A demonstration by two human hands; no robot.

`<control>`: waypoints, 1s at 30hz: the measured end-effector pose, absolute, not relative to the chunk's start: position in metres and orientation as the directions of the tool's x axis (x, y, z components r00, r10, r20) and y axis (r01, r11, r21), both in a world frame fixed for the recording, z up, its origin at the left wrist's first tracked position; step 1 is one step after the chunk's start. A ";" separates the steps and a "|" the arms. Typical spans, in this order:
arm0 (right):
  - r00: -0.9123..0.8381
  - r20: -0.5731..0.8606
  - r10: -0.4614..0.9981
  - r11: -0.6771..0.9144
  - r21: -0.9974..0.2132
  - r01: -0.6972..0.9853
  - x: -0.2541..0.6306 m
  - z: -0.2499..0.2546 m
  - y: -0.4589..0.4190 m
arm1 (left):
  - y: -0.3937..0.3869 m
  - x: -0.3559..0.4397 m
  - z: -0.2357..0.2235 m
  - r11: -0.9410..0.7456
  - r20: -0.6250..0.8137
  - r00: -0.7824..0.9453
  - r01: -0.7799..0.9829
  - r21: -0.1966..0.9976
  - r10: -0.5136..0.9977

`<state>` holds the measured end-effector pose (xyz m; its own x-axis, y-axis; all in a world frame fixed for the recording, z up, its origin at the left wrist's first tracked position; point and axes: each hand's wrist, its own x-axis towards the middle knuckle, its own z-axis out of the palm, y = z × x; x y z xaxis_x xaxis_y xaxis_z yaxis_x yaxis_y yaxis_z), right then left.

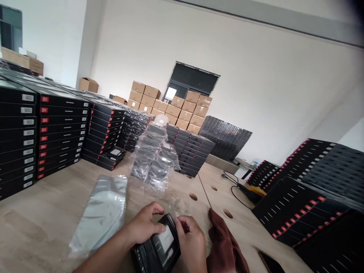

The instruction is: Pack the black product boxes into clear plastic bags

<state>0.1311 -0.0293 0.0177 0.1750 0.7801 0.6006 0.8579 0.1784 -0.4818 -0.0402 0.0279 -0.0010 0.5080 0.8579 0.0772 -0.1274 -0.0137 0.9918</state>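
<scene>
My left hand (146, 223) holds the flat black cardboard box (159, 251) steady; my right hand (192, 239) pinches thin clear plastic film (173, 207), best gently.

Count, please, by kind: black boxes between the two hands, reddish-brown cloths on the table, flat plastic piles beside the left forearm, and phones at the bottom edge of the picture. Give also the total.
Black box: 1
Reddish-brown cloth: 1
Flat plastic pile: 1
Phone, apparently, partly cut off: 1
Total: 4
</scene>
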 end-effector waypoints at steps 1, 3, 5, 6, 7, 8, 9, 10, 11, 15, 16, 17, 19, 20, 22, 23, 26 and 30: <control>0.188 0.599 0.778 0.173 -0.492 0.853 0.132 0.018 -0.029 | 0.028 -0.040 0.000 -0.002 0.068 0.520 -0.127 0.992 0.851; 0.236 0.591 0.772 0.147 -0.526 0.838 0.135 0.019 -0.029 | 0.026 -0.042 0.003 0.032 0.019 0.551 -0.082 0.996 0.834; 0.297 0.578 0.760 0.108 -0.563 0.819 0.140 0.021 -0.029 | 0.024 -0.046 0.008 0.052 -0.046 0.598 0.007 0.999 0.800; 0.324 0.570 0.755 0.087 -0.577 0.812 0.142 0.022 -0.029 | 0.022 -0.049 0.011 0.042 -0.065 0.627 0.052 0.998 0.776; 0.344 0.564 0.750 0.071 -0.586 0.807 0.144 0.024 -0.029 | 0.021 -0.052 0.014 0.017 -0.072 0.658 0.090 0.996 0.750; 0.356 0.561 0.747 0.061 -0.591 0.804 0.146 0.025 -0.030 | 0.019 -0.054 0.016 -0.016 -0.070 0.686 0.119 0.993 0.724; 0.358 0.559 0.748 0.058 -0.592 0.804 0.146 0.025 -0.030 | 0.018 -0.057 0.018 -0.053 -0.062 0.707 0.140 0.989 0.705; 0.352 0.555 0.753 0.062 -0.593 0.803 0.145 0.025 -0.030 | 0.018 -0.058 0.019 -0.092 -0.047 0.719 0.153 0.984 0.693; 0.342 0.551 0.761 0.073 -0.596 0.800 0.144 0.025 -0.030 | 0.017 -0.059 0.020 -0.127 -0.032 0.726 0.163 0.978 0.687; 0.273 0.520 0.810 0.140 -0.622 0.770 0.134 0.015 -0.028 | 0.017 -0.058 0.015 -0.179 -0.010 0.730 0.180 0.967 0.684; 0.258 0.514 0.818 0.151 -0.626 0.765 0.133 0.012 -0.027 | 0.018 -0.058 0.012 -0.168 -0.022 0.728 0.187 0.968 0.685; 0.248 0.509 0.824 0.158 -0.627 0.763 0.132 0.009 -0.026 | 0.019 -0.057 0.008 -0.154 -0.040 0.724 0.200 0.968 0.689; 0.236 0.499 0.834 0.162 -0.630 0.759 0.133 0.005 -0.024 | 0.021 -0.055 0.002 -0.131 -0.072 0.711 0.226 0.965 0.700; 0.232 0.490 0.840 0.160 -0.633 0.757 0.135 0.004 -0.024 | 0.022 -0.055 -0.001 -0.127 -0.075 0.704 0.230 0.965 0.706; 0.239 0.479 0.845 0.150 -0.641 0.753 0.140 0.006 -0.024 | 0.022 -0.054 -0.003 -0.132 -0.064 0.696 0.223 0.966 0.715; 0.253 0.481 0.839 0.143 -0.644 0.752 0.143 0.008 -0.024 | 0.022 -0.054 -0.003 -0.130 -0.062 0.693 0.221 0.967 0.718; 0.306 0.515 0.801 0.124 -0.641 0.757 0.148 0.015 -0.025 | 0.020 -0.056 0.005 -0.098 -0.097 0.696 0.235 0.967 0.712; 0.281 0.505 0.816 0.144 -0.649 0.747 0.147 0.013 -0.025 | 0.021 -0.062 0.017 -0.071 -0.064 0.685 0.166 0.984 0.725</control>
